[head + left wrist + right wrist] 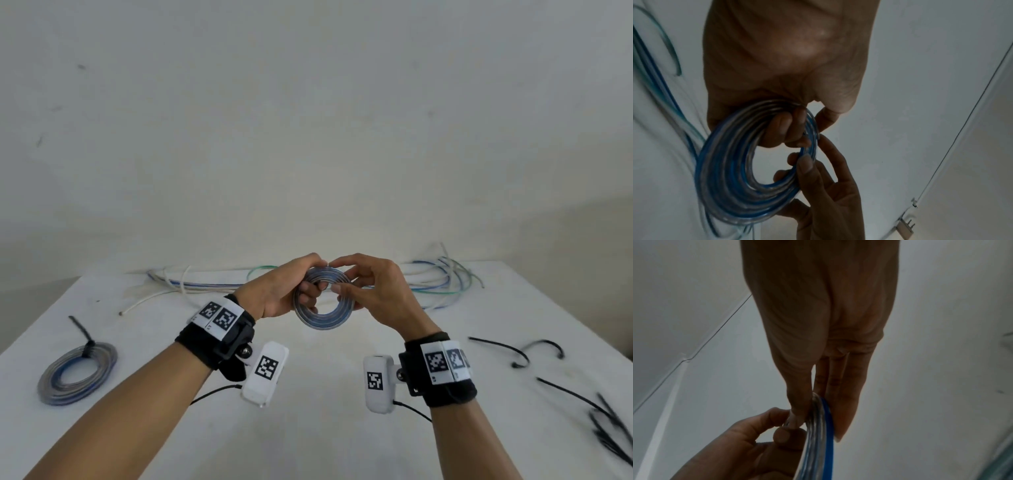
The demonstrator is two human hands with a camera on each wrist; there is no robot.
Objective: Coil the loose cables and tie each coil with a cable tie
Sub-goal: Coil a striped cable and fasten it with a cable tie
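Note:
A coil of blue and clear cable (322,318) (729,181) (818,434) is held up above the white table (308,428). My left hand (291,291) (789,123) grips its left side, fingers curled through the ring. My right hand (359,294) (818,405) pinches its right side between thumb and fingers. No tie is seen on this coil. A finished coil (77,375) with a black cable tie (87,346) lies at the left. Loose black cable ties (500,347) lie at the right.
Loose blue, green and white cables (435,281) run along the table's far edge by the wall. A bunch of black ties (613,431) lies near the right edge. Thin black leads hang from both wrist cameras.

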